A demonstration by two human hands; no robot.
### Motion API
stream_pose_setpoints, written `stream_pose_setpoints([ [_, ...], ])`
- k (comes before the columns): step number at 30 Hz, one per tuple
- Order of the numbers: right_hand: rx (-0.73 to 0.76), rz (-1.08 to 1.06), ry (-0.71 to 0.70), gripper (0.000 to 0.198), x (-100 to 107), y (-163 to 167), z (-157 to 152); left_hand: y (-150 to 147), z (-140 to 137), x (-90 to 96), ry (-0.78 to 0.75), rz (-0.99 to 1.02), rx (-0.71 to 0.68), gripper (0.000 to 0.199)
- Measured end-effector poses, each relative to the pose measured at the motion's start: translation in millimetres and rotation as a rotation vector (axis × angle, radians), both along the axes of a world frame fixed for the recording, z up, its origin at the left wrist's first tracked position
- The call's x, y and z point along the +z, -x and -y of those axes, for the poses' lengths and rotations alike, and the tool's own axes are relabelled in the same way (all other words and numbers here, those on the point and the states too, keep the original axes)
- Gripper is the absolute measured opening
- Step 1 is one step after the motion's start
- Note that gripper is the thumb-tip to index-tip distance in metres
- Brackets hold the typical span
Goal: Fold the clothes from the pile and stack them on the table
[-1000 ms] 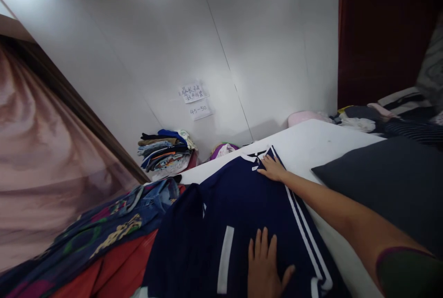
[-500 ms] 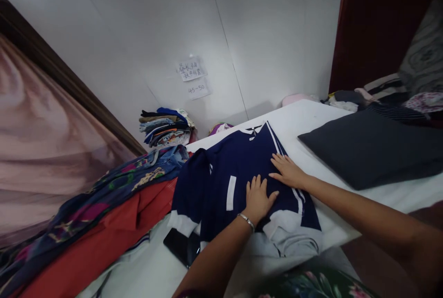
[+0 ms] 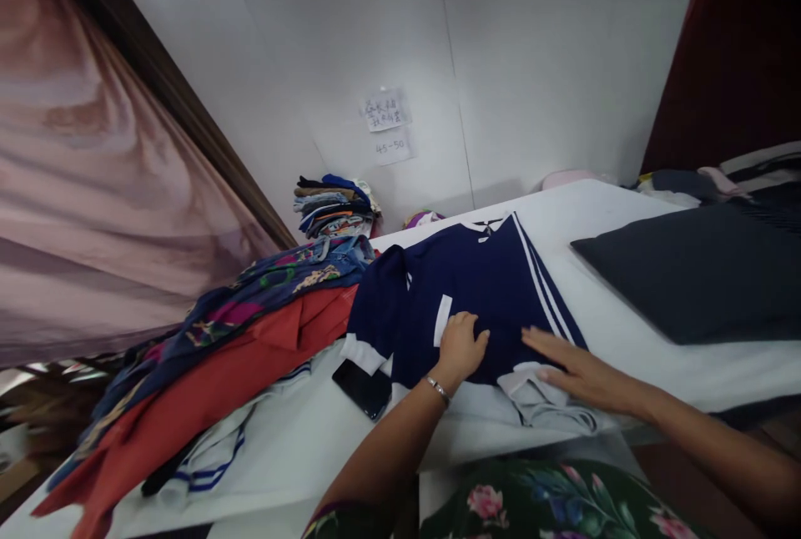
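Observation:
A navy jacket (image 3: pixel 466 272) with white trim lies spread on the white table, its collar pointing away from me. White stripes run down the sleeve on its right side, and the other sleeve is bent out with a white cuff (image 3: pixel 365 352). My left hand (image 3: pixel 461 347), with a silver bracelet at the wrist, rests open on the jacket's front beside a white pocket strip (image 3: pixel 442 320). Over the lower right part is my right hand (image 3: pixel 576 368), open with fingers stretched out, near the bunched white hem (image 3: pixel 544 401).
A black phone (image 3: pixel 363 387) lies by the cuff. To the left are a red garment (image 3: pixel 250 364) and patterned denim (image 3: pixel 275 276). A folded clothes stack (image 3: pixel 335 207) stands at the back. At right lies a dark flat folded piece (image 3: pixel 694 272). Handwritten notes (image 3: pixel 391 126) hang on the wall.
My right hand has slid down from the striped sleeve toward the hem. My left hand has drawn slightly nearer the hem, its fingers more bent. The head view has shifted left.

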State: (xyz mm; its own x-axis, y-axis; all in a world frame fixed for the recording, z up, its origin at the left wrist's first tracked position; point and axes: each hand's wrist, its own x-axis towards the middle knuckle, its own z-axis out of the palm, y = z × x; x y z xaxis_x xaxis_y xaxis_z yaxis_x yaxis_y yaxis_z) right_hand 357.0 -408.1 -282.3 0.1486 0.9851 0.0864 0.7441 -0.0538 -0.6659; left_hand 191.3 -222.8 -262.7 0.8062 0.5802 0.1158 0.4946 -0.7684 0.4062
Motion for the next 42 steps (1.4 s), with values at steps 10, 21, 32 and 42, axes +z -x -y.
stream_pose_setpoints([
  [10,0.248,-0.041,0.027,0.055,11.2,32.6,25.4,9.0,-16.5,6.0,0.063,-0.013,-0.011,0.024],
  [21,0.017,0.201,-0.078,0.061,-8.3,10.4,8.3,76.4,-149.9,71.2,-0.401,-0.095,0.670,0.044],
  [32,-0.027,-0.067,-0.015,0.057,-21.5,3.4,9.5,93.5,-168.2,61.5,-0.123,-0.171,0.760,0.032],
  [42,-0.221,-0.549,-0.191,0.052,39.6,-9.2,-51.7,15.3,-137.1,147.5,-0.356,-0.023,0.441,0.026],
])
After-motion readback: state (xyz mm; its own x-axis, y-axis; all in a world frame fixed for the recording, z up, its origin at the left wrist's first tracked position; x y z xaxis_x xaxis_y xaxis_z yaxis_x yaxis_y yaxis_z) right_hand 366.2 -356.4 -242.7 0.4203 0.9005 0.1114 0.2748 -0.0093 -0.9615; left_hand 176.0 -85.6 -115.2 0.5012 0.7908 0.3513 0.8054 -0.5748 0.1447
